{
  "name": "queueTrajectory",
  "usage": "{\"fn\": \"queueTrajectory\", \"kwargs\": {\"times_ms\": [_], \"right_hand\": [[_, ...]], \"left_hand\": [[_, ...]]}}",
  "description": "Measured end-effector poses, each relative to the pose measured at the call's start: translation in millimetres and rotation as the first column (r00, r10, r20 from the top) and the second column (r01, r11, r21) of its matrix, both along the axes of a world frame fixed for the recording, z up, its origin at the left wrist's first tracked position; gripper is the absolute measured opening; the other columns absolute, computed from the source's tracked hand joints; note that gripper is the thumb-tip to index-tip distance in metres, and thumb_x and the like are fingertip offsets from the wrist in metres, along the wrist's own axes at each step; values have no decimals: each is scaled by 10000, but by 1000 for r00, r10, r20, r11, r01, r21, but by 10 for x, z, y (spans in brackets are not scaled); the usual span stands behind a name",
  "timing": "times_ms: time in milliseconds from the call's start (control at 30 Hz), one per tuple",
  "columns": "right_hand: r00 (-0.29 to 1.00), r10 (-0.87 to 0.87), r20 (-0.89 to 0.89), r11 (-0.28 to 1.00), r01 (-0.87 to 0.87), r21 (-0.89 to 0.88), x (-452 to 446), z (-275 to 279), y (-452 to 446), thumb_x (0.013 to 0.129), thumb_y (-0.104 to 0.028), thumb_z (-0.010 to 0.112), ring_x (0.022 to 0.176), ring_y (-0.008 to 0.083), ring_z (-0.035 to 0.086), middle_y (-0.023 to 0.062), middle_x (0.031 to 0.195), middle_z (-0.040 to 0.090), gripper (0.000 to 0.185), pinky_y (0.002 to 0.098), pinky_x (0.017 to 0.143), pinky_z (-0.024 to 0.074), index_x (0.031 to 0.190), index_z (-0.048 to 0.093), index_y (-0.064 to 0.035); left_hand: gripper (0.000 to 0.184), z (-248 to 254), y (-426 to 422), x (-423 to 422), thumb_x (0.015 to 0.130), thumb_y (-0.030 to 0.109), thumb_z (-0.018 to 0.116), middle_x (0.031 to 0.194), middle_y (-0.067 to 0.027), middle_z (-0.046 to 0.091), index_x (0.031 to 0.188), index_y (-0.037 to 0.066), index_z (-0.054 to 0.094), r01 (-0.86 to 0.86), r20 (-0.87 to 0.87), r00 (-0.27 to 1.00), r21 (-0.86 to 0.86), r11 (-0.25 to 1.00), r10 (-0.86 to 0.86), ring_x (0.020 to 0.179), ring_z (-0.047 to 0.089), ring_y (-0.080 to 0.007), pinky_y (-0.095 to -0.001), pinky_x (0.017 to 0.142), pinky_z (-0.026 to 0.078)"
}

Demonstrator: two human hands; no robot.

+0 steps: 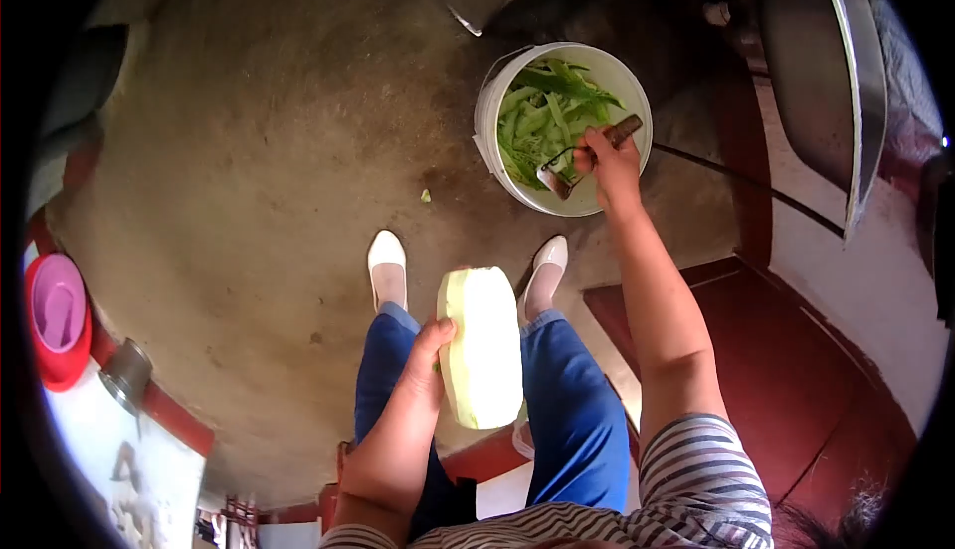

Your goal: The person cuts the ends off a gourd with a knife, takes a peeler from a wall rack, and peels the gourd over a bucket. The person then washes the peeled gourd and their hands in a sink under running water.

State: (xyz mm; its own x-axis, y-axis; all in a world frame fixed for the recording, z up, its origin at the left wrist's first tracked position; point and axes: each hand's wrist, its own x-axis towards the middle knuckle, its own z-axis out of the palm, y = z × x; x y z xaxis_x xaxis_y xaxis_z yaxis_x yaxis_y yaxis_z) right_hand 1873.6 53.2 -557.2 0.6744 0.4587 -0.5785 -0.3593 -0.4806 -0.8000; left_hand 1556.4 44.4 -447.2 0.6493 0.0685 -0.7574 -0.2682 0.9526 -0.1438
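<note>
A large, pale, peeled gourd [481,348] is held upright above my lap, with faint green along its left side. My left hand [430,350] is closed around that left side, thumb on the front and the other fingers hidden behind. Over the rim of a white bucket [487,121], my right hand [611,163] grips a peeler [557,181] with a brown handle and a metal blade angled down toward the inside. Long green peels [552,111] are heaped in the bucket. The peeler is well apart from the gourd.
A small green scrap [426,195] lies on the concrete floor [249,151]. At the left are a red basin [48,360] with a pink one inside and a metal pot [126,375]. A dark rod [756,188] runs right from the bucket toward a large metal pan [811,82].
</note>
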Motion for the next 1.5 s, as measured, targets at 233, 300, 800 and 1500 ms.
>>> {"fn": "queueTrajectory", "kwargs": {"times_ms": [233, 300, 800, 1500], "right_hand": [[993, 42, -112, 990, -27, 135, -99, 579, 170, 857, -112, 582, 708, 153, 592, 77, 852, 578, 150, 266, 576, 487, 959, 488, -55], [636, 481, 604, 877, -340, -340, 136, -89, -114, 863, -86, 567, 699, 129, 593, 53, 853, 577, 116, 262, 591, 499, 953, 499, -54], [889, -148, -433, 908, 296, 296, 258, 615, -623, 893, -315, 558, 732, 133, 579, 38, 835, 603, 244, 243, 588, 490, 976, 557, -86], [878, -308, -366, 899, 394, 190, -84, 512, -1094, 806, -18, 563, 881, 227, 607, 105, 969, 602, 218, 337, 766, 505, 1022, 553, -47]], "left_hand": [[786, -33, 71, 95, 695, 330, 664, 1214, -106, 495, 1364, 121, 308, -84, 82, 993, -43, 996, 87, 1095, 509, -237, -359, 897, 449], [791, 68, 156, 128, 691, 311, 666, 1220, -108, 489, 1366, 118, 302, -63, 54, 996, -72, 995, 67, 1102, 502, -239, -360, 906, 441], [797, -167, 213, 247, 675, 260, 675, 1213, -103, 487, 1363, 120, 297, -86, 76, 994, 111, 990, 78, 1086, 501, -234, -349, 902, 438], [733, -256, 91, 375, 703, 239, 645, 1197, -85, 484, 1346, 132, 308, -11, 77, 997, 170, 985, -2, 1098, 481, -219, -339, 914, 416]]}}
